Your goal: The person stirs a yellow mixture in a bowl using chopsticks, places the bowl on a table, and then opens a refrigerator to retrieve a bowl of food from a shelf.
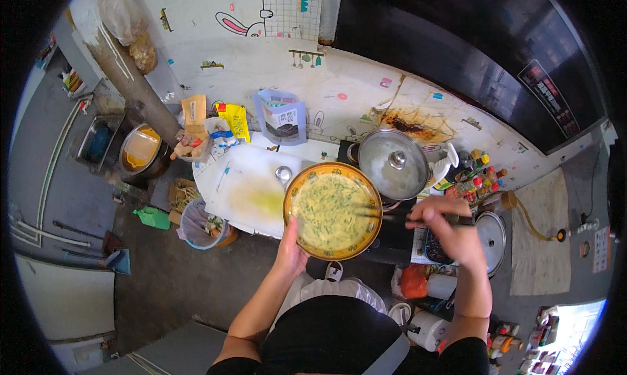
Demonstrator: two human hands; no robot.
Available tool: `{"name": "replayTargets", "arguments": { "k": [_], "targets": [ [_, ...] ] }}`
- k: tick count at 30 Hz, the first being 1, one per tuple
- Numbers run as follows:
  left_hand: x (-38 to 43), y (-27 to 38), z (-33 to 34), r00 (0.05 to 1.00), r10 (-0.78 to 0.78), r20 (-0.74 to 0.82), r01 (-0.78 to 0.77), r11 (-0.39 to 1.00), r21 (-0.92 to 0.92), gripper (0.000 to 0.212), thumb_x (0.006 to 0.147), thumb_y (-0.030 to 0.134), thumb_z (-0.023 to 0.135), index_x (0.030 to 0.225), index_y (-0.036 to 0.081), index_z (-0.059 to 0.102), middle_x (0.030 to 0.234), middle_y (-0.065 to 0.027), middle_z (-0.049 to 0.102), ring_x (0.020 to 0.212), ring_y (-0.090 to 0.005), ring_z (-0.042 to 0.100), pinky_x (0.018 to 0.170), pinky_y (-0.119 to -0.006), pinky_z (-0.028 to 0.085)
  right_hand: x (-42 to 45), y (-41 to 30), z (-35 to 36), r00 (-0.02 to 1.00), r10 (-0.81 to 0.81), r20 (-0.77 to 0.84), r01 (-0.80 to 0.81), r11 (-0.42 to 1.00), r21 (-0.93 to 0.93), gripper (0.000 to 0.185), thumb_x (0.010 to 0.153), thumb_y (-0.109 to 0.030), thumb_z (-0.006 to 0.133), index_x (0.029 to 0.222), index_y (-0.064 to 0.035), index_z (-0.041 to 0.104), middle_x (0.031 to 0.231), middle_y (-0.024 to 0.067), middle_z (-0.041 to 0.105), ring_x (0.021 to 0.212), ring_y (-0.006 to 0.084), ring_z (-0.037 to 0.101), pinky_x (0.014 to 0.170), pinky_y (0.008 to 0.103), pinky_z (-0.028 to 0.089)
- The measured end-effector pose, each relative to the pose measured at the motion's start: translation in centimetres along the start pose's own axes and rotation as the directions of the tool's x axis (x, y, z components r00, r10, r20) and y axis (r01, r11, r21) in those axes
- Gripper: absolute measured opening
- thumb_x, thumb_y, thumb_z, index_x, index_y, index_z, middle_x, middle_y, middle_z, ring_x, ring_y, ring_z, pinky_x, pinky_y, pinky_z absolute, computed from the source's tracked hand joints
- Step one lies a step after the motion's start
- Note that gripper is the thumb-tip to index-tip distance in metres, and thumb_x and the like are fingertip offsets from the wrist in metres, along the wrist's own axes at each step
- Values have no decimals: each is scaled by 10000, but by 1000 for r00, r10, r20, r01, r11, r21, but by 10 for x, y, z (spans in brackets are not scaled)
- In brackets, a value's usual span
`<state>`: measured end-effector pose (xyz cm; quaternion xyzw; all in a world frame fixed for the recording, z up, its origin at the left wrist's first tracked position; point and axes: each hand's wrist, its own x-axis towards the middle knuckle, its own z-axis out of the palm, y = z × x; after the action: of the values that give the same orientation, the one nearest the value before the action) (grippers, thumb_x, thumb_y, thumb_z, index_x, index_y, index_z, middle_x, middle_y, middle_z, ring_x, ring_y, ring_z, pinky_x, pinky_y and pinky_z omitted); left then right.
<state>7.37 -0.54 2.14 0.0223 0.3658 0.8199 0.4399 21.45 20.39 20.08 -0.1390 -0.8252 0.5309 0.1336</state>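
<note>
My left hand [292, 250] grips the lower left rim of a yellow patterned bowl [290, 228], its thumb over the edge. The bowl holds a pale yellow batter with chopped greens [329, 211]. At the right, my right hand [448, 228] is closed on dark chopsticks [392, 217], blurred, whose tips reach over the bowl's right side into the batter. A metal spoon [283, 174] lies on a white cutting board [252, 184], partly beside the bowl; the board bears a yellow-green stain.
A lidded pot [393, 164] stands on the stove behind the bowl. Sauce bottles [472, 186] and a loose pot lid [491, 242] are at the right. Food packets [232, 120] line the wall. A lined waste bin [198, 223] stands left, below the counter's edge.
</note>
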Motion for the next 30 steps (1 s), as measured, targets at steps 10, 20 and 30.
{"name": "replayTargets", "arguments": {
  "k": [10, 20, 30],
  "targets": [
    [-6, 0, 3, 999, -32, -29, 33, 999, 22, 605, 968, 476, 267, 1390, 42, 257, 1371, -151, 391, 1234, -261, 434, 1005, -400, 390, 21, 19, -24, 961, 195, -196, -184, 980, 73, 401, 954, -290, 474, 773, 50, 582, 728, 89, 600, 630, 203, 660, 589, 268, 540],
    [-1, -10, -1, 997, -67, 37, 69, 997, -42, 570, 975, 438, 300, 1381, 40, 259, 1345, -143, 429, 1194, -238, 485, 960, -371, 446, 45, 31, -18, 978, 141, -152, -126, 987, 103, 330, 954, -238, 480, 804, 39, 581, 762, 79, 612, 672, 181, 660, 610, 265, 536],
    [-5, -12, 1, 998, -59, -5, 59, 997, -54, 562, 977, 432, 298, 1376, 36, 276, 1347, -139, 430, 1198, -236, 481, 963, -370, 442, 26, 29, -18, 996, -2, 94, 2, 1000, -6, 249, 921, -162, 540, 861, 69, 609, 802, 108, 633, 757, 178, 649, 683, 279, 524]
  ]
}}
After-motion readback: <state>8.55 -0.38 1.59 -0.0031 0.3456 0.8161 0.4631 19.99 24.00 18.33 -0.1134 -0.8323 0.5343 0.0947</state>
